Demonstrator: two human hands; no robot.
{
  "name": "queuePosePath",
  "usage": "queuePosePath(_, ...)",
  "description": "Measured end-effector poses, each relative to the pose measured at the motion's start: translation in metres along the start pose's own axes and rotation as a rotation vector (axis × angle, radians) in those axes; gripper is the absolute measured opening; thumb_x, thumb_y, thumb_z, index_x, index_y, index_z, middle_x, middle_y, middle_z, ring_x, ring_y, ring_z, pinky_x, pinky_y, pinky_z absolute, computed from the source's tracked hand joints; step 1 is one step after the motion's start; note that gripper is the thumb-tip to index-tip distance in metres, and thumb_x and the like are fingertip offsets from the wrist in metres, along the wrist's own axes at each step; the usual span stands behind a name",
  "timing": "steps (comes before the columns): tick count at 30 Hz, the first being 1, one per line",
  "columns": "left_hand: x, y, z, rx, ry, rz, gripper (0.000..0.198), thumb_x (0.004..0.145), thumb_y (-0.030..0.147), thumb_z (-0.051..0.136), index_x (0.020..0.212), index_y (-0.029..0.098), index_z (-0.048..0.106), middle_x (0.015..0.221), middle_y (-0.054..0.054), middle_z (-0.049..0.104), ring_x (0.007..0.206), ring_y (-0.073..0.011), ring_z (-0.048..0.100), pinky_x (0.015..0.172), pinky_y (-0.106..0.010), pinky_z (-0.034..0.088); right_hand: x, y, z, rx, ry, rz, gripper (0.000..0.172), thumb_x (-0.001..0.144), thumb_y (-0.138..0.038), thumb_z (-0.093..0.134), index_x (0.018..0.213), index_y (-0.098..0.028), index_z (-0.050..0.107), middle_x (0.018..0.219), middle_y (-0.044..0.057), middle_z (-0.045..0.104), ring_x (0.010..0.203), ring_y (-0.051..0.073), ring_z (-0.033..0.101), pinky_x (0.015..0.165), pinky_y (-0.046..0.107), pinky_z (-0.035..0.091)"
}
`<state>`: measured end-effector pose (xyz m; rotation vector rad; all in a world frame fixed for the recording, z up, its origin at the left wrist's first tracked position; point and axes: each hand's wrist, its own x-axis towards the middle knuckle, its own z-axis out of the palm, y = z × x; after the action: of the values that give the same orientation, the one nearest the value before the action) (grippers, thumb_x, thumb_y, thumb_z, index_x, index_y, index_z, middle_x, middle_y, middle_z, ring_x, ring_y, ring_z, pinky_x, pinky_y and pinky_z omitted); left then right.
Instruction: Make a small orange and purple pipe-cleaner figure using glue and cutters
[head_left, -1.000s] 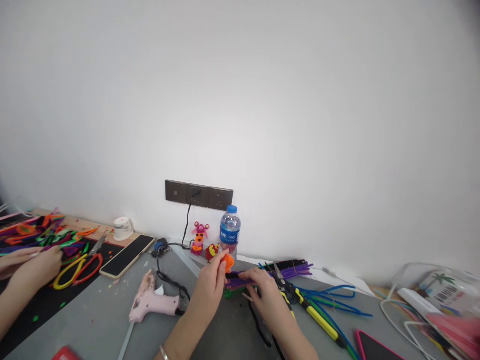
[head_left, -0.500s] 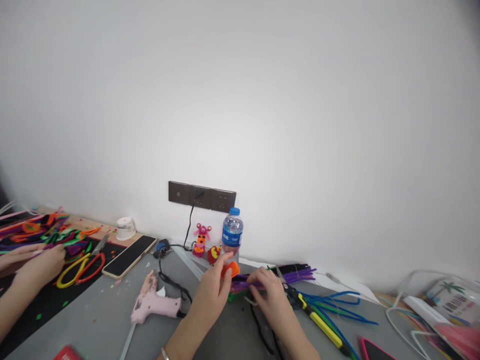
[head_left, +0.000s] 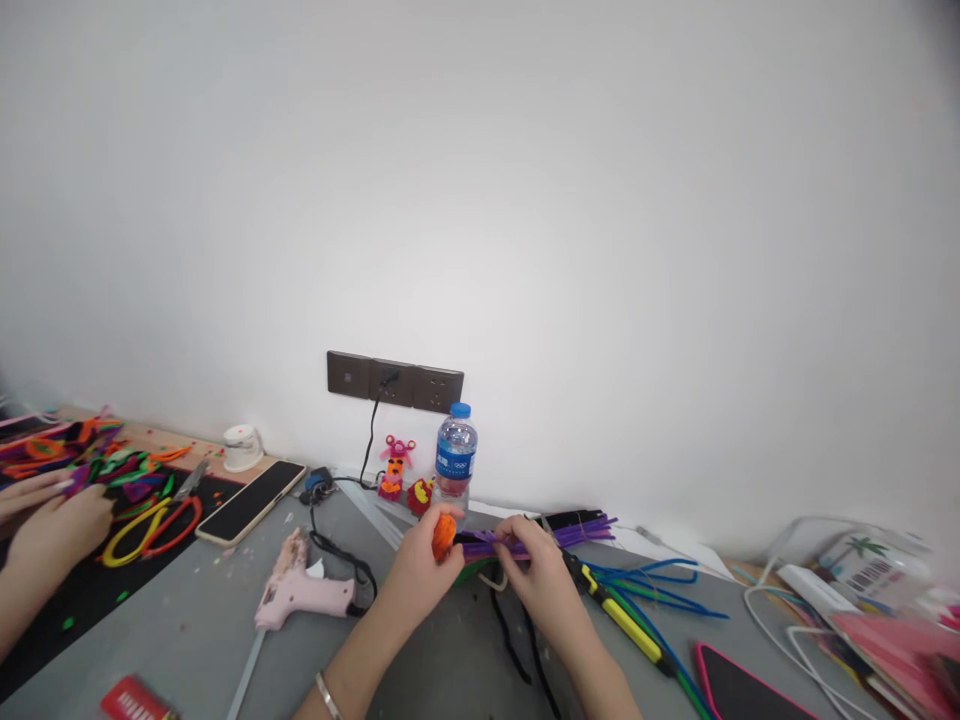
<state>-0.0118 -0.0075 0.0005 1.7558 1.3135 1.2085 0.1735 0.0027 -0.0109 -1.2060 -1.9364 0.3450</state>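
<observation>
My left hand (head_left: pixel 421 562) is closed around a small bundled orange piece (head_left: pixel 444 537), which looks like coiled pipe cleaner. To its right, my right hand (head_left: pixel 538 575) pinches a purple pipe cleaner (head_left: pixel 485 537) at its fingertips. Behind and beneath that hand lies a bunch of purple pipe cleaners (head_left: pixel 594 529), partly covered by it. Close behind my left hand stand a water bottle (head_left: pixel 455 462), a pink-and-orange figure (head_left: pixel 394 470) and a red-and-yellow figure (head_left: pixel 421 495).
A pink glue gun (head_left: pixel 304 592) lies left of my arms, beside a phone (head_left: pixel 253 503) and scissors (head_left: pixel 161 530). Another person's hands (head_left: pixel 60 530) work at far left. Right are a yellow-black tool (head_left: pixel 630 622), blue pipe cleaners (head_left: pixel 675 578) and a pink-edged phone (head_left: pixel 750 690).
The view has shifted slightly, so most things sit further left. My left hand has turned, with its fingers now curled around the orange piece. My right fingertips have drawn together on the purple strand.
</observation>
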Motion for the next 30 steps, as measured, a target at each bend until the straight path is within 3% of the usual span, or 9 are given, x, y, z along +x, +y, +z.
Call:
queuePosePath(4, -0.001, 0.001, 0.003, 0.076, -0.075, 0.018, 0.017, 0.071, 0.019, 0.062, 0.088, 0.022, 0.064, 0.085, -0.001, 0.071, 0.078, -0.0212, 0.064, 0.073, -0.03, 0.046, 0.001, -0.003, -0.002, 0.027, -0.081, -0.015, 0.015, 0.076, -0.008, 0.049, 0.074, -0.022, 0.054, 0.075, 0.002, 0.059, 0.073, 0.021, 0.056, 0.066, 0.03, 0.042)
queuePosePath(8, -0.002, 0.004, 0.006, 0.16, -0.107, 0.028, 0.008, 0.075, 0.021, 0.058, 0.077, 0.022, 0.066, 0.075, -0.001, 0.071, 0.071, -0.0201, 0.063, 0.067, -0.028, 0.044, 0.001, -0.003, -0.004, 0.041, -0.099, -0.017, 0.019, 0.073, -0.004, 0.049, 0.074, -0.021, 0.057, 0.076, 0.002, 0.06, 0.075, 0.02, 0.057, 0.068, 0.029, 0.043)
queuePosePath(23, 0.0, 0.011, -0.001, 0.227, -0.086, 0.098, 0.017, 0.081, 0.025, 0.051, 0.074, 0.021, 0.067, 0.072, 0.0, 0.071, 0.068, -0.0169, 0.063, 0.065, -0.025, 0.043, -0.001, 0.005, -0.004, 0.022, -0.095, 0.072, 0.016, 0.077, -0.005, 0.054, 0.076, -0.02, 0.06, 0.076, 0.0, 0.062, 0.073, 0.018, 0.057, 0.068, 0.027, 0.042)
queuePosePath(30, 0.002, 0.011, -0.003, 0.246, -0.112, 0.069, 0.016, 0.08, 0.025, 0.053, 0.073, 0.021, 0.066, 0.073, 0.0, 0.071, 0.068, -0.0171, 0.062, 0.066, -0.026, 0.042, -0.002, 0.01, -0.001, 0.007, -0.099, 0.039, 0.022, 0.073, -0.001, 0.05, 0.079, -0.021, 0.058, 0.08, 0.0, 0.059, 0.07, 0.016, 0.056, 0.066, 0.025, 0.042)
